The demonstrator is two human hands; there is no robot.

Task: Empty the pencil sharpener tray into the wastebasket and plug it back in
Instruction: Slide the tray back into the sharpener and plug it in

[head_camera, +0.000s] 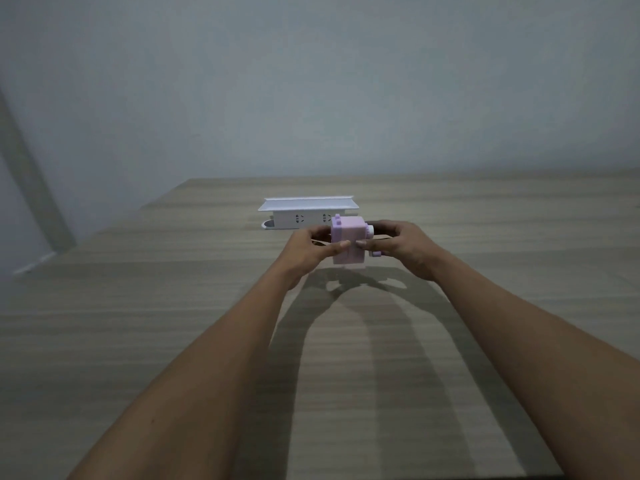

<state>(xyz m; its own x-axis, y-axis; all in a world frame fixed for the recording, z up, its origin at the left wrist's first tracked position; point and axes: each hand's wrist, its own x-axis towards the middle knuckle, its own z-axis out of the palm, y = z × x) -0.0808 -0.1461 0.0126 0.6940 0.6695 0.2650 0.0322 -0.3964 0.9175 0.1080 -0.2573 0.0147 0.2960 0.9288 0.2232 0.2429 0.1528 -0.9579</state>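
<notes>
Both hands (pixel 356 249) around pink sharpener (pixel 347 242).

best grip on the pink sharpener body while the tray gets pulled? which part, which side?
Probably the flat front and back faces of the sharpener, approached from its left. The crank sticks out on the right, so that side is awkward for a flat pinch. The left hand already clamps it this way, thumb on the near face, while the right hand is at the crank side. The tray itself can't be made out.

wall (pixel 311 81): plain pale grey-blue | table (pixel 138 323): wood-grain top (light brown) | light: dim, soft shadows
</notes>
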